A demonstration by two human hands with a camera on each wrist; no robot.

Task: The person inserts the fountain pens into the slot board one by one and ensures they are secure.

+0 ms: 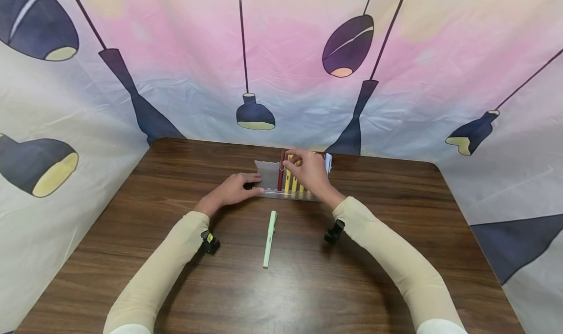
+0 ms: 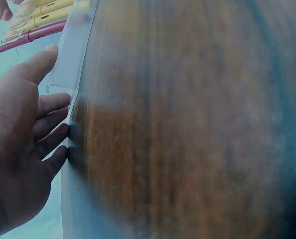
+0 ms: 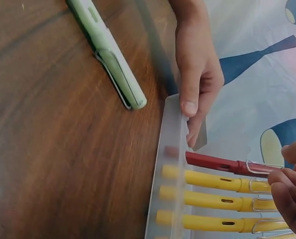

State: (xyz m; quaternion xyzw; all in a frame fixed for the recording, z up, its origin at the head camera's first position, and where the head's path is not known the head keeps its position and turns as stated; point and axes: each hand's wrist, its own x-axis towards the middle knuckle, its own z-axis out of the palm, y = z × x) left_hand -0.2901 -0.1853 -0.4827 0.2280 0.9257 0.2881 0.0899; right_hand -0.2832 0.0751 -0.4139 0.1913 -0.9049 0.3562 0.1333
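A translucent pen tray lies near the table's far edge. Its left end is held by my left hand, the thumb along the front wall in the right wrist view. A red pen lies in the tray beside several yellow pens. My right hand is over the yellow pens, its thumb and fingertips at the red pen's cap end. A gap shows between the thumb and the index finger, and whether they grip the pen is hard to see. A light green pen lies on the table in front.
A pale blue pen is at the tray's right end, partly behind my right hand. The brown wooden table meets a patterned cloth along its far edge. Small black wrist cameras hang below both wrists.
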